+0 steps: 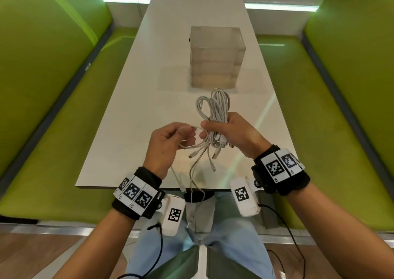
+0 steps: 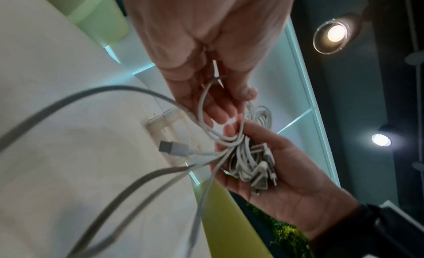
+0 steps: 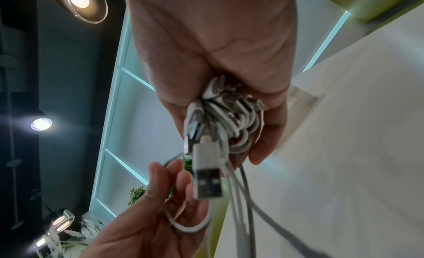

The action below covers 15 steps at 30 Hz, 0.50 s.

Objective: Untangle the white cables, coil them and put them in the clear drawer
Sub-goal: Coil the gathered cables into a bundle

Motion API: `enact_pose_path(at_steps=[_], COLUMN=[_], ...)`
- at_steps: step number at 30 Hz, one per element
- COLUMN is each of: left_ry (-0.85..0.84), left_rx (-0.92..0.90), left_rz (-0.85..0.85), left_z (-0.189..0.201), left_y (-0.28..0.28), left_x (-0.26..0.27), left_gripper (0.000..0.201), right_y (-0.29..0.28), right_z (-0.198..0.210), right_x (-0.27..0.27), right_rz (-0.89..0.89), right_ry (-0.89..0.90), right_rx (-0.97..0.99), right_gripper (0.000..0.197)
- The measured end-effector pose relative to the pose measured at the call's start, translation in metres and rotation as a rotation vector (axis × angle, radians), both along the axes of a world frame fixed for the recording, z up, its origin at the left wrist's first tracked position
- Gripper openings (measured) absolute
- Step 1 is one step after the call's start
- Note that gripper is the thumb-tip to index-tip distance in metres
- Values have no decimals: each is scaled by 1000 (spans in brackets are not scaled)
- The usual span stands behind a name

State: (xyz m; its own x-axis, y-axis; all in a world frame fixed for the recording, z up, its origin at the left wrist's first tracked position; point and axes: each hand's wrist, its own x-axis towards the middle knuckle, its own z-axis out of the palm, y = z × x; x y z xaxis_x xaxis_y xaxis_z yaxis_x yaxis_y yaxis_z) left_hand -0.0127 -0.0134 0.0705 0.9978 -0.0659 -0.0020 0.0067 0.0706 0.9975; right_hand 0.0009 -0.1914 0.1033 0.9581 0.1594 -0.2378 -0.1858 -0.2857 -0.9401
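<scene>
My right hand grips a bundle of white cables upright above the table's near half; loops stick out above the fist and several plugs hang below it. The same bundle fills the right palm in the right wrist view, with a USB plug pointing at the camera. My left hand curls its fingers round a small loop of one cable just left of the bundle; the loop runs over the left fingers. Loose ends dangle past the table edge. The clear drawer unit stands behind, shut.
The white table runs away from me between two green benches. Cable tails hang over the near edge toward my lap. Black leads trail from the wrist cameras.
</scene>
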Motion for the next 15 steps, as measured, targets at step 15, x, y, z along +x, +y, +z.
enact_pose_path(at_steps=[15], left_ry=[156], left_rx=[136], left_rz=[256], left_z=[-17], left_y=[16], left_x=[22], left_gripper=[41], right_y=[-16], right_z=[-3], right_x=[-2], right_rz=[-42], right_ry=[-23], right_rx=[195], right_gripper=[20])
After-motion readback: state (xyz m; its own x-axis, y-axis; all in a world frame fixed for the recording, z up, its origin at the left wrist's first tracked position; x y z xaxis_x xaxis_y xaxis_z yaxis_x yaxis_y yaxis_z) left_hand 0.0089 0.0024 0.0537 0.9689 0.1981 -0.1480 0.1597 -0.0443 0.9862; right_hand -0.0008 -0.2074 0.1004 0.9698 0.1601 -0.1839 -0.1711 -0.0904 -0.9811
